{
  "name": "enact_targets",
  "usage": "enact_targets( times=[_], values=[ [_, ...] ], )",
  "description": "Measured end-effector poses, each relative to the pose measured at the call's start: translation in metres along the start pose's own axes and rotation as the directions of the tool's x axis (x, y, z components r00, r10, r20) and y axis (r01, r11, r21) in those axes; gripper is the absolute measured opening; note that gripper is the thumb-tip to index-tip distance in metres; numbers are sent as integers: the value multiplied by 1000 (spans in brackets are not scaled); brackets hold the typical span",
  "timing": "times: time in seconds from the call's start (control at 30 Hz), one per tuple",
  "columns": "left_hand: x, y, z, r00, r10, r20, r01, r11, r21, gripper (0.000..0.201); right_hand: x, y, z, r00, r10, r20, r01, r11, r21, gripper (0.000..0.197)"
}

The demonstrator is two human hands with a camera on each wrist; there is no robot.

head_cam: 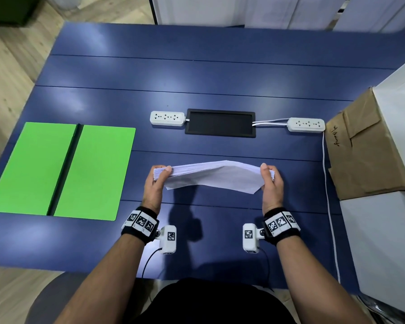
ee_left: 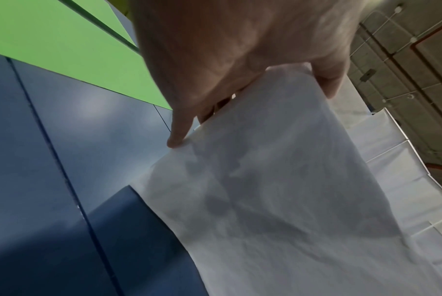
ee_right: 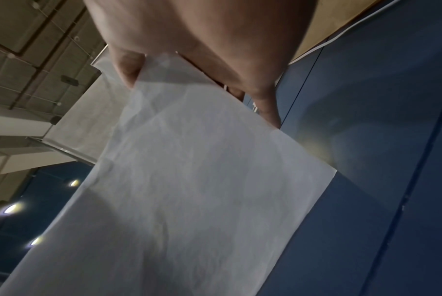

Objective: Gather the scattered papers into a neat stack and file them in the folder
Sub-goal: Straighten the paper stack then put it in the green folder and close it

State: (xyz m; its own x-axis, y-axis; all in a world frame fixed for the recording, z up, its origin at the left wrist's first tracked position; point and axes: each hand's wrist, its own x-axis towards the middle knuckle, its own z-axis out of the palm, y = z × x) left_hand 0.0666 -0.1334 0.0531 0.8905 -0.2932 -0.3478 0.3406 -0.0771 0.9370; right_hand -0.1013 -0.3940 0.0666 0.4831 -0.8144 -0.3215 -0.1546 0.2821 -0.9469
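A stack of white papers hangs above the blue table, bowed upward in the middle, its lowest sheet drooping toward me. My left hand grips its left end, thumb on top. My right hand grips the right end the same way. From below, the left wrist view shows the papers under my left hand, and the right wrist view shows the papers under my right hand. The open green folder lies flat at the left, also a green folder in the left wrist view.
Two white power strips flank a black cable hatch behind the papers. A white cable runs down the right side. A brown cardboard box and white boxes stand at the right edge.
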Motion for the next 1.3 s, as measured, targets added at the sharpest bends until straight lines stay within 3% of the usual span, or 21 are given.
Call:
enact_targets(
  times=[0.3,0.47,0.73,0.93,1.3],
  values=[
    [-2,4,4,999,20,-45,-19,1000,23,28,-4,-2,0,998,-42,39,42,999,-12,14],
    [1,4,3,999,2,-49,1,998,62,23,-5,-8,2,996,-68,66,69,997,-18,23],
    [3,8,-3,998,56,29,-59,995,82,44,-2,-3,-6,982,-124,143,135,988,-73,40],
    [3,10,1,997,67,27,-70,992,102,27,-1,-4,-7,985,-82,151,95,993,-77,13],
    [5,14,-2,998,28,65,-32,997,69,24,-2,-9,-8,984,-76,162,89,993,-77,27]
  ],
)
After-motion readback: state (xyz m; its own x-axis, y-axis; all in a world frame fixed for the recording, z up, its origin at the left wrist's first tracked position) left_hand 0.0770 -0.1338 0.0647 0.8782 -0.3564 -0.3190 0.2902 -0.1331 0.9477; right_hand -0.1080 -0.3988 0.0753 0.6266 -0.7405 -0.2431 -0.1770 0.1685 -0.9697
